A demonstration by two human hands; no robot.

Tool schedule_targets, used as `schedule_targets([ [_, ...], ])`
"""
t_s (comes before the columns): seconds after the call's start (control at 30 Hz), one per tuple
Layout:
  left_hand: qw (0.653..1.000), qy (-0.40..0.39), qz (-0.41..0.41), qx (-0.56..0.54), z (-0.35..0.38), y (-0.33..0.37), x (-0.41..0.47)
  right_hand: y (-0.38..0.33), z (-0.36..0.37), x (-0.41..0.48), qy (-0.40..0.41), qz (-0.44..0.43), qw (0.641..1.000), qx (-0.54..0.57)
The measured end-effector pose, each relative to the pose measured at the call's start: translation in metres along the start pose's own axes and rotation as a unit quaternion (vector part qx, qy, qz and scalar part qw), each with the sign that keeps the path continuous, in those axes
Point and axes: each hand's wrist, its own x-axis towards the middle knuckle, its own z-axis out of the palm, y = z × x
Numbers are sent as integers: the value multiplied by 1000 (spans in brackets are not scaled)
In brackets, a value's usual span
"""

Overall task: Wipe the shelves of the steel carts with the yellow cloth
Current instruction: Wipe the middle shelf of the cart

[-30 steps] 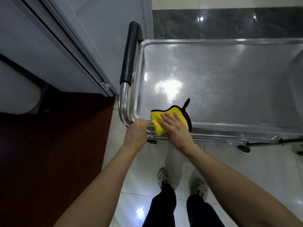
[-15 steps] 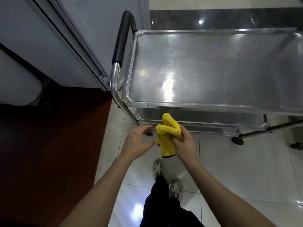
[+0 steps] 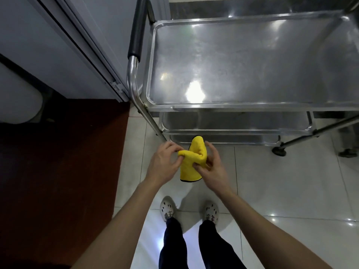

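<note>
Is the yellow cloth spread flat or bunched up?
Bunched. The left hand and right hand pinch the cloth in folds, off the cart.

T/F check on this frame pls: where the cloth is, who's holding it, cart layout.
1. The left hand and right hand both hold the yellow cloth. True.
2. The cloth lies on the top shelf. False: it is held off the cart, over the floor tiles.
3. The black handle is at the cart's left end. True.
4. The cart has one shelf only. False: lower shelves show beneath the top one.
</note>
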Motion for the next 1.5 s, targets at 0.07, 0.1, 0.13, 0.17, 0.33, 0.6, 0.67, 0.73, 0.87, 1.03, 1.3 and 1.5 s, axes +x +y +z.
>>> schedule_targets([
  [0.07,999,-2,32,15,-9,-6,-3,-3,8,-3,-2,-17,999,-41],
  [0.1,999,1,43,23,-14,-10,-4,-5,14,-4,9,-22,998,-53],
  [0.13,998,5,51,31,-20,-14,-5,-7,20,-4,28,-20,997,-64],
  [0.17,997,12,58,39,-25,-19,-7,-9,26,-3,53,-12,996,-78],
  [0.33,994,49,71,70,-47,-47,-10,-13,40,4,149,2,978,-147],
  [0.6,993,96,36,58,-12,-87,8,11,53,38,114,-25,972,-202],
  [0.67,993,104,19,47,10,-101,18,24,56,55,113,-32,972,-202],
  [0.73,993,107,-6,38,35,-118,30,44,58,75,121,-41,968,-214],
  [0.87,993,108,-40,-17,82,-151,53,86,66,118,161,-76,955,-237],
  [1.03,989,132,-37,-61,118,-182,74,125,73,168,170,-81,949,-251],
  [1.3,985,164,-23,-38,138,-215,175,106,79,278,204,-189,893,-353],
  [1.5,964,235,121,-14,173,-258,158,153,113,304,123,-272,860,-414],
])
